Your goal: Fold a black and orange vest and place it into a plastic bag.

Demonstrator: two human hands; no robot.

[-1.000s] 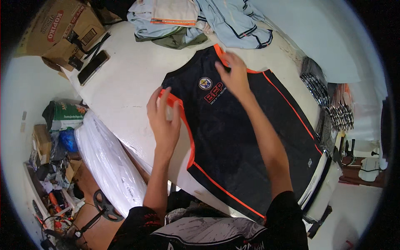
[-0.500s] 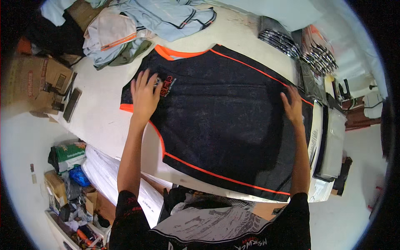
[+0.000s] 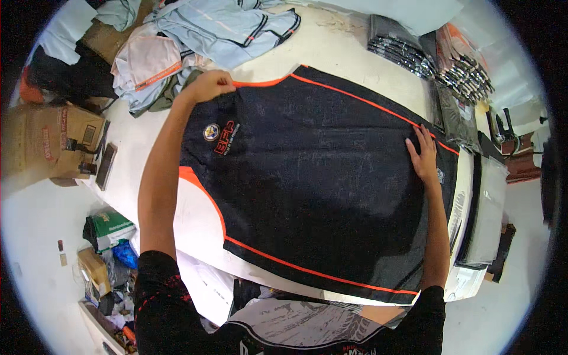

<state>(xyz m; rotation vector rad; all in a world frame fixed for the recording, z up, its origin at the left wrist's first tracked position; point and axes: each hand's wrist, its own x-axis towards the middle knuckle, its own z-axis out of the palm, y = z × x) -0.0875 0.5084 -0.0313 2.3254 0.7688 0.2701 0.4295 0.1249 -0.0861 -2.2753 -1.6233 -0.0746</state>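
Note:
A black sleeveless shirt (image 3: 319,195) with orange piping, an orange-edged neck and armhole, a round emblem and red lettering lies spread on the white table (image 3: 136,136). My left hand (image 3: 218,84) is pinched on the shirt's upper edge at the far left, beside the orange trim, above the emblem. My right hand (image 3: 422,151) lies with fingers stretched out on the fabric near the right end, by the piping.
Loose garments (image 3: 219,26) lie at the back left, plastic-wrapped stacks (image 3: 402,50) at the back right. A phone (image 3: 105,165) and cardboard box (image 3: 65,142) are left; clear plastic sheets (image 3: 482,207) right. A cluttered bin (image 3: 100,328) stands lower left.
The shirt appears turned, its hem now toward the right. My left hand has moved from over the emblem up to the far edge and closed. My right hand has shifted right, onto the hem end.

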